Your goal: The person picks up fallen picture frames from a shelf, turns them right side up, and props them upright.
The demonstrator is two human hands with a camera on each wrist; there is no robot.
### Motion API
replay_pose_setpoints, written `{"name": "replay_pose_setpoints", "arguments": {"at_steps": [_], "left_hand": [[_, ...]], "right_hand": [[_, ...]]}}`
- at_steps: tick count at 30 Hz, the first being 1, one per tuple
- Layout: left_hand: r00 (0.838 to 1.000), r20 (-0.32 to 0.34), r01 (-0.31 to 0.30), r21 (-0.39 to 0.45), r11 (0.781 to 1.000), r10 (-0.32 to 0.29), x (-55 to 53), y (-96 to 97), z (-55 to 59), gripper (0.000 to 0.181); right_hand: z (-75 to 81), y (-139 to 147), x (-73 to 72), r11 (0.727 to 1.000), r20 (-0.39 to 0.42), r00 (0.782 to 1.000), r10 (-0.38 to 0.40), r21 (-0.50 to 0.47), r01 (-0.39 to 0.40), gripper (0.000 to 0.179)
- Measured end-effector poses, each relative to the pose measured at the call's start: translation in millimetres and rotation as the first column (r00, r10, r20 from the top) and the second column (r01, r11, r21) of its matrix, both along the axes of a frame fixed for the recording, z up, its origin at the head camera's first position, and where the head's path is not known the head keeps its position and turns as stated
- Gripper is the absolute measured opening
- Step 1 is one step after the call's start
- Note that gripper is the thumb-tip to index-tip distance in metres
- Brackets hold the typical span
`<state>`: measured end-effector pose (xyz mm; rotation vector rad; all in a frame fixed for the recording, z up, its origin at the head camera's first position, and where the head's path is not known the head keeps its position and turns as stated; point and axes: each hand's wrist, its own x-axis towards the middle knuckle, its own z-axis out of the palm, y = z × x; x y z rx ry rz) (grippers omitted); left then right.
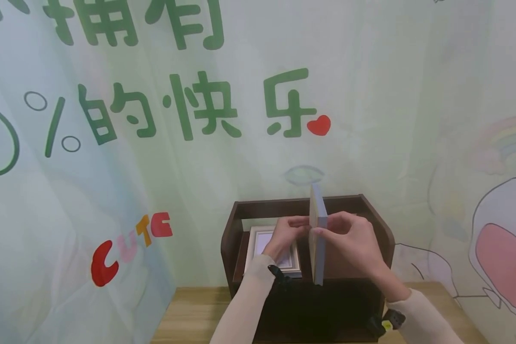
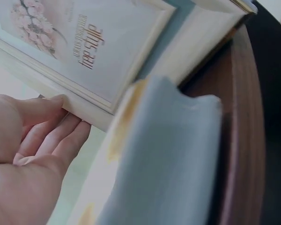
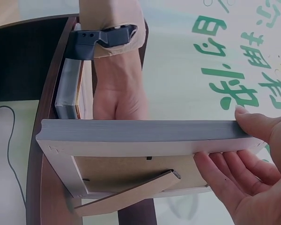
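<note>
A white picture frame (image 1: 318, 239) with a blue-grey edge stands upright above a dark brown shelf. My right hand (image 1: 356, 239) grips it, thumb on the edge and fingers on the back, as the right wrist view shows. On that back are a brown board (image 3: 119, 171) and a tilted support leg (image 3: 131, 194). The other side bears a flower print (image 2: 79, 42) reading "free style". My left hand (image 2: 35, 145) holds this frame at its border, thumb on the printed side. Another picture frame (image 1: 251, 248) lies flat on the shelf's left part, partly hidden by my left hand.
The dark brown shelf (image 1: 301, 205) has raised sides and a back rail. It stands on a light wooden table (image 1: 198, 306) against a printed cloth backdrop (image 1: 370, 119). A black cable (image 3: 11, 136) runs beside the shelf in the right wrist view.
</note>
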<state>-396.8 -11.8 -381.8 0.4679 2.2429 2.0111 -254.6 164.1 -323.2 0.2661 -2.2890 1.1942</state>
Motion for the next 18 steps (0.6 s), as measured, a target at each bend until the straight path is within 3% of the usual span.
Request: {"name": "replay_pose_setpoints", "arguments": {"at_steps": [6, 9, 12, 16, 18], "left_hand": [[0.994, -0.110, -0.001, -0.036, 0.999, -0.003, 4.9, -5.7, 13.8, 0.023], [0.973, -0.229, -0.033, -0.115, 0.993, 0.005, 12.5, -8.8, 28.0, 0.025], [0.926, -0.378, -0.100, -0.227, 0.969, 0.007, 23.8, -11.9, 48.8, 0.029], [0.837, -0.543, -0.149, -0.335, 0.930, -0.062, 40.2, -18.1, 79.5, 0.038], [0.782, -0.608, -0.162, -0.405, 0.900, -0.133, 47.6, -21.7, 92.2, 0.042]], "right_hand": [[-0.7, -0.5, -1.1, 1.000, -0.001, 1.000, 0.013, -0.010, -0.013, 0.038], [-1.7, -0.3, -1.3, 1.000, 0.000, 1.000, 0.010, -0.001, -0.010, 0.038], [-2.5, -0.4, -1.0, 1.000, -0.005, 1.000, 0.001, 0.010, -0.001, 0.038], [-2.2, -1.5, -1.8, 1.000, -0.024, 1.000, 0.014, 0.004, -0.014, 0.037], [-1.5, -2.2, -2.8, 1.000, -0.037, 0.999, 0.021, 0.001, -0.021, 0.036]]}}
